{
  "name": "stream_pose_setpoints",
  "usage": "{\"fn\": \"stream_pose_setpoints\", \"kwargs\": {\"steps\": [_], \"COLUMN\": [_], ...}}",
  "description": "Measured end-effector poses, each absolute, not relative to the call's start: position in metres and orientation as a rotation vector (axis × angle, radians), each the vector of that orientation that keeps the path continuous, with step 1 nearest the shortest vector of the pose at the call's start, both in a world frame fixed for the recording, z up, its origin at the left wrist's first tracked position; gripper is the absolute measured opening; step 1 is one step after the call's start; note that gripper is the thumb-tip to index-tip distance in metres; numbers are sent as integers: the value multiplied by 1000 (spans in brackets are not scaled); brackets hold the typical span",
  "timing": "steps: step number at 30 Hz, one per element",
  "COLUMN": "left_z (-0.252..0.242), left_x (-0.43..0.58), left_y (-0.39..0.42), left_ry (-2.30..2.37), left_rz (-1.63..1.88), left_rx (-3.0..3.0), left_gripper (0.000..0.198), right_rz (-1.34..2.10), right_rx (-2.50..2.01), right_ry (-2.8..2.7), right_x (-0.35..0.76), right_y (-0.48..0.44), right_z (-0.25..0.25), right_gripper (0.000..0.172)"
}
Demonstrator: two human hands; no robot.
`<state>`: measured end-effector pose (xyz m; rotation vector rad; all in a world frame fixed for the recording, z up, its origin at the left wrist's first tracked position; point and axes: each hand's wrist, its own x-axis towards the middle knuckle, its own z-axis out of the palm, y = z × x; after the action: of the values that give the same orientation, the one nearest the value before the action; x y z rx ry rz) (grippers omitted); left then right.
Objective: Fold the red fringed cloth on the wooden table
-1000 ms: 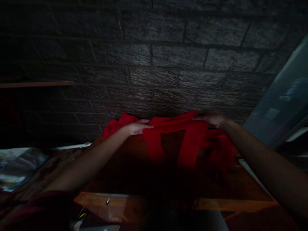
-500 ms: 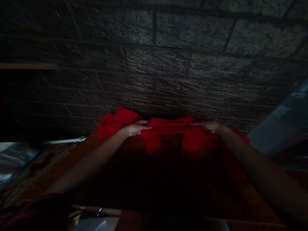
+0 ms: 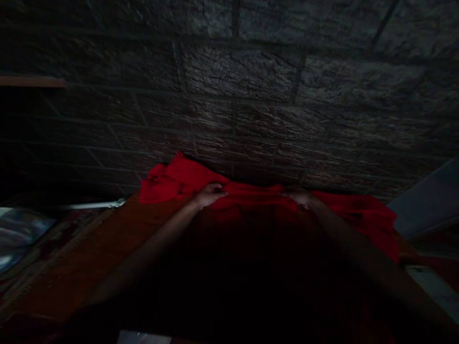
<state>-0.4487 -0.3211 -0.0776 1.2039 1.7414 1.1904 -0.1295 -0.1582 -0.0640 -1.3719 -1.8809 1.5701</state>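
Observation:
A red garment (image 3: 168,181) lies spread along the far edge of a wooden table (image 3: 118,229), against a dark brick wall. My left hand (image 3: 210,193) pinches the cloth's upper edge near its middle, fingers closed on it. A little to the right, my right hand (image 3: 299,197) grips the same edge. Between and below my hands the cloth falls into deep shadow and is hard to see. The garment's right part (image 3: 362,215) lies bunched toward the table's right side.
The brick wall (image 3: 251,95) rises right behind the table. A pale thin object (image 3: 95,205) lies at the left of the table's far edge. Printed papers (image 3: 17,236) sit at far left. A light panel (image 3: 426,200) leans at right.
Both hands have lowered the red garment from hanging in the air down onto the table near the wall. The view has tilted upward and moved closer to the wall.

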Motion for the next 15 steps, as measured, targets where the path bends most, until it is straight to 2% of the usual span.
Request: {"fn": "stream_pose_setpoints", "kwargs": {"steps": [3,6,9,15], "left_z": [-74,-71,-75,-84], "left_x": [-446,-444,-444,-445], "left_y": [-325,-328,-328,-326], "left_ry": [1712,1625,1604,1848], "left_rz": [1230,1233,1252,1117], "left_rx": [1087,882,892,1232], "left_gripper": [39,49,48,32], "right_rz": [1847,1993,1767,1005], "right_rx": [-1254,-1130,-1248,-1448], "right_ry": [-1674,-1557,-1669,-2085], "right_x": [-126,-124,-124,-125], "right_y": [-158,-160,-162,-160], "right_z": [-67,-67,-71,-75], "right_gripper": [25,26,29,32]}}
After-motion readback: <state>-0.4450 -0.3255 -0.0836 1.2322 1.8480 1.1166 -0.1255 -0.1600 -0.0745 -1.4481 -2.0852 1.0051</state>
